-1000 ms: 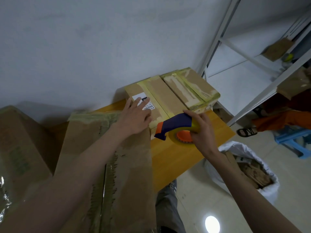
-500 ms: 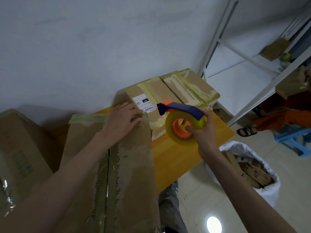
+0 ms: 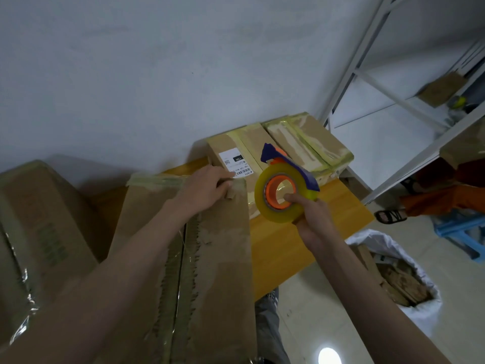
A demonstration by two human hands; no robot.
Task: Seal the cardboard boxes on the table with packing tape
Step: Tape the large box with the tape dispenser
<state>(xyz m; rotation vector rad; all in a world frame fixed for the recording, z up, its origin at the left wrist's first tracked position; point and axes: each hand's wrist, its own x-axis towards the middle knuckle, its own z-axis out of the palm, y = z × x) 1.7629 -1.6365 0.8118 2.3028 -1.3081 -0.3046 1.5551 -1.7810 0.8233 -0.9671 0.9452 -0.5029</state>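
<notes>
white label (image 3: 235, 166) on box reads "tsh".

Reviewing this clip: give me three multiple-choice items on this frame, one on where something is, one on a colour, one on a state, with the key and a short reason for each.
1. Where does the left hand rest?
A. On the far end of the large brown cardboard box in front of the person
B. On the white sack on the floor
C. On the shelf rack

2. What colour is the core inside the roll of yellowish clear packing tape?
A. Green
B. Orange
C. Black

3. What is the state of the right hand?
A. Empty and open
B. Flat on the table
C. Gripping the tape roll in its blue-handled dispenser, lifted off the yellow wooden table

Key: 1 A, the fingers lie at the box's far edge near the labelled small box; 2 B, an orange ring shows inside the roll; 3 C, the fingers hook through the core.
</notes>
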